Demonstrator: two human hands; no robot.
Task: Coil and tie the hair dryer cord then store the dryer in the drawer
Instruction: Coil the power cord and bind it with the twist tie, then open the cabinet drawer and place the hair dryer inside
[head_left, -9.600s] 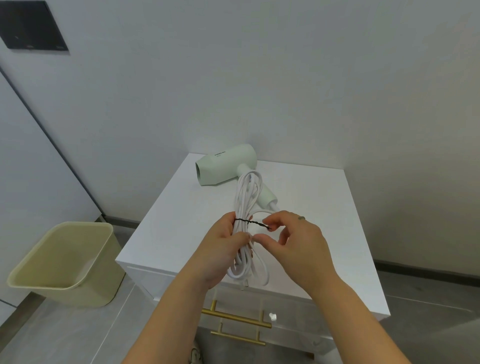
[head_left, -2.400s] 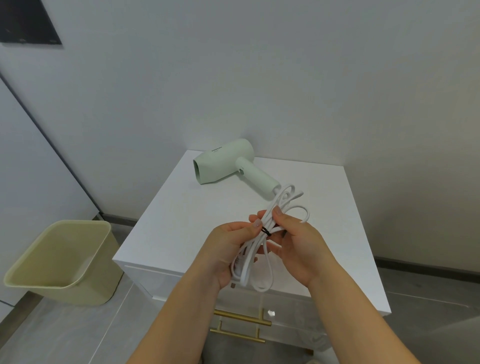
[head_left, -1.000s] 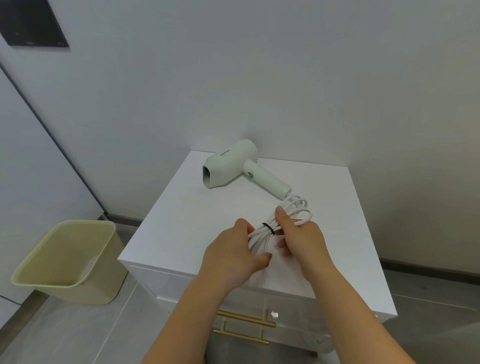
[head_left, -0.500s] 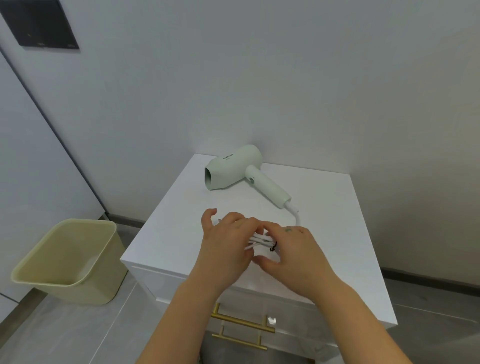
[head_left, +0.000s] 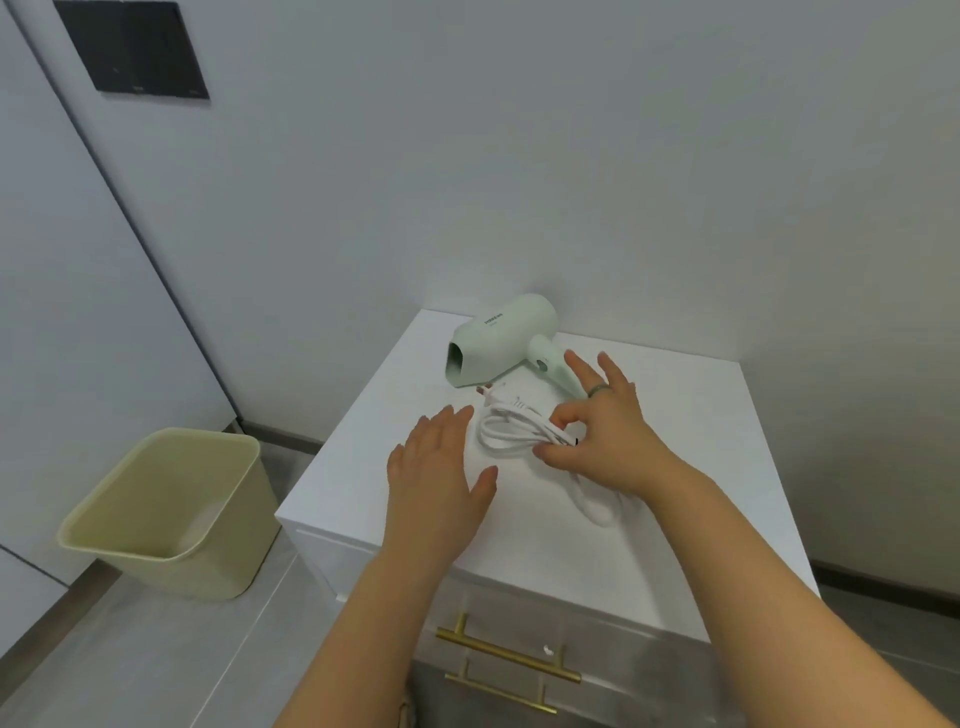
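Seemingly at the close of the tying step, a person's right hand (head_left: 608, 441) pinches the coiled white cord (head_left: 511, 423) between thumb and forefinger, right at a small black tie (head_left: 575, 441), with the other fingers spread. The left hand (head_left: 441, 467) lies flat and holds nothing, fingers straight, just beside the coil's loops. The bundle rests on the white desk (head_left: 701, 467), its plug (head_left: 491, 391) pointing toward the pale green hair dryer (head_left: 493, 340), which lies on its side near the wall. Below the desk top, the drawer (head_left: 623, 639) looks closed, its brass handle (head_left: 506, 656) untouched. If the tie holds, storage appears to come next: one hand must pull that handle while the other lifts dryer and cord together, so the bundle does not dangle or snag. A beige waste bin (head_left: 161, 514) stands on the floor to the left.
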